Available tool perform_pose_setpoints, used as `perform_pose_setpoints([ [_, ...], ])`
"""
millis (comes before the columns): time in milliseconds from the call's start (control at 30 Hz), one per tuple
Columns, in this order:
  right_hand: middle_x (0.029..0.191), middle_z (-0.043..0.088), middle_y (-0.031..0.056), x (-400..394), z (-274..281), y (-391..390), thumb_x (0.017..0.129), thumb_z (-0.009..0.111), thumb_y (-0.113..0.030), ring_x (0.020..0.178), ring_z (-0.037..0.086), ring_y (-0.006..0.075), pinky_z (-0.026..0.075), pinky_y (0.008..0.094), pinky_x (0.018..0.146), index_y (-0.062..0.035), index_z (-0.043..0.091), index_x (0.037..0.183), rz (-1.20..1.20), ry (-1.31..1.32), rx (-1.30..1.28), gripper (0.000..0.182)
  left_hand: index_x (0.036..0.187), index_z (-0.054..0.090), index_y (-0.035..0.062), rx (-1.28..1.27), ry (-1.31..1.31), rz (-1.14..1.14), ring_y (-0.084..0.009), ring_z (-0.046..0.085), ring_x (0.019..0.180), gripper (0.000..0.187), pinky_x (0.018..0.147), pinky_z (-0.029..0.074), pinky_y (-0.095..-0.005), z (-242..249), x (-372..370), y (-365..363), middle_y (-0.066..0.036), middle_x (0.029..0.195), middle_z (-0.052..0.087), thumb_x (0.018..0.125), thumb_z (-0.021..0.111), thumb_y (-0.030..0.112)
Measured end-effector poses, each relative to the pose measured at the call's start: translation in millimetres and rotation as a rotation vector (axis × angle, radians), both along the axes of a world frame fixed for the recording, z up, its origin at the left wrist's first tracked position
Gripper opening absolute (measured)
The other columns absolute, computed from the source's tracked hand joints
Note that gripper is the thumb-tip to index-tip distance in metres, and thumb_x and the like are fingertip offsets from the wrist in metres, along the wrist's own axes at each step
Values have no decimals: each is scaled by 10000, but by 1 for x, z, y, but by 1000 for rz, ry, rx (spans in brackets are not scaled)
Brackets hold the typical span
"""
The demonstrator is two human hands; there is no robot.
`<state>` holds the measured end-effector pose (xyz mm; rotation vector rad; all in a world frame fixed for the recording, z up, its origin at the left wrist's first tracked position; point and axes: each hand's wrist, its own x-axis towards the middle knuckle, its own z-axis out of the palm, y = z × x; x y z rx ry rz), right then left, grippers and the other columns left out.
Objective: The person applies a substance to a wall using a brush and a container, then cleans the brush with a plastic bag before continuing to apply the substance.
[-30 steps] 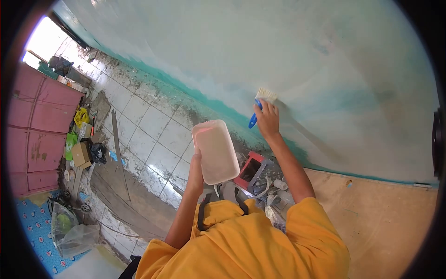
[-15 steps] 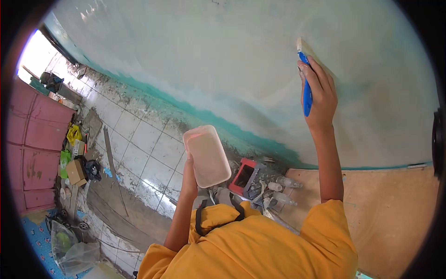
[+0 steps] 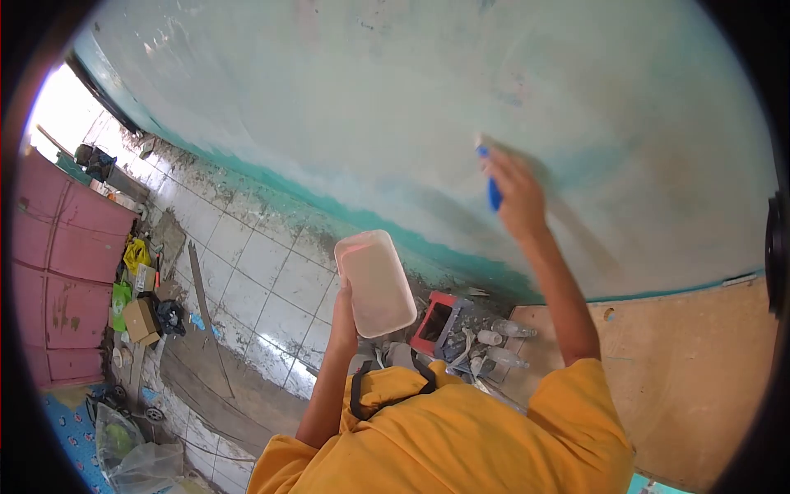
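Observation:
My right hand [image 3: 518, 193] is closed round the blue handle of a paintbrush [image 3: 494, 191], somewhat blurred by motion. The pale bristles are at the wall [image 3: 370, 123], which carries whitish paint over green. Low in front of my body, my left hand [image 3: 344, 317] grips the near left edge of a shallow rectangular plastic tub [image 3: 377, 284]. Pale, cream-pink paint appears to lie in the tub. Most of the left fingers are hidden beneath it.
Below the tub stand a red and grey crate [image 3: 434, 323] and several clear plastic bottles [image 3: 506, 356]. A wooden board [image 3: 658, 370] lies at the right. Pink cabinet doors [image 3: 74, 288], a cardboard box [image 3: 141, 321] and bags line the left of the tiled floor [image 3: 247, 255].
My right hand has swept the paintbrush down and to the left along the wall. The tub in my left hand has shifted slightly right and down in view.

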<state>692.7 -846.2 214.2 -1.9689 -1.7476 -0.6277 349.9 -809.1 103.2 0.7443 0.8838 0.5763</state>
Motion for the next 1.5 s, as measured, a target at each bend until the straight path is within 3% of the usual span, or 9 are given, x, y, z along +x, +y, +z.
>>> perform_pose_setpoints([
  [133,1252,650,65,3,112,-6,844,605,-28,1116,603,311,515,395,924,-114,695,1140,-38,-155,230,320,1462,382,-16,32,-5,18,-233,504,1281,771,1058,409,-354,6,7,-1,-146,1404,507,1012,364,610],
  [233,1232,647,78,-9,127,-4,843,632,-48,1094,609,303,520,389,904,-100,698,1137,-60,-257,342,306,1467,374,-13,11,-26,-13,-237,498,1289,750,1066,402,-358,0,9,-2,-142,1418,496,1021,360,590],
  [567,1226,619,132,-14,-88,1,822,631,-8,1103,601,316,515,396,917,-71,671,1142,36,-53,-89,329,1489,334,-11,-10,-43,-6,-241,466,1320,689,1082,387,-366,-8,7,-5,-147,1443,468,1038,360,509],
  [667,1194,635,111,-8,-72,0,835,634,-62,1132,595,289,530,396,917,-84,670,1108,57,78,-109,276,1488,338,-9,-18,-35,-20,-245,468,1319,698,1081,388,-367,-7,7,-2,-151,1442,469,1035,362,522],
  [800,1243,649,44,14,33,-2,849,578,-34,1143,603,286,516,389,945,-145,674,1168,-34,-26,93,351,1482,348,-10,34,-52,-32,-243,474,1314,737,1075,393,-367,-3,9,-2,-153,1440,471,1023,373,565],
  [933,1222,657,48,-6,105,-4,844,664,-31,1092,612,293,514,392,926,-130,697,1147,-46,-132,325,321,1481,348,-12,1,-46,-50,-242,476,1313,765,1073,395,-367,-10,9,0,-154,1439,472,1012,385,591],
  [1067,1212,625,101,-15,54,-2,847,711,-68,1090,600,315,515,395,913,-86,689,1168,-108,-261,302,322,1478,351,-14,-15,-28,-34,-240,476,1314,764,1074,394,-364,-9,12,-1,-152,1433,479,1012,387,590],
  [1300,1220,603,132,-12,-138,1,868,656,-81,1125,581,330,502,414,939,-48,668,1160,-58,-75,-10,294,1457,373,-37,26,7,-46,-238,496,1285,777,1060,403,-357,2,7,0,-159,1413,495,1009,387,598],
  [1500,1251,621,135,-8,-126,-6,879,623,-55,1163,586,306,494,395,974,-60,657,1193,10,146,-142,316,1429,404,-47,75,13,-68,-218,516,1247,774,1028,424,-342,6,-1,3,-152,1377,517,1011,376,604],
])
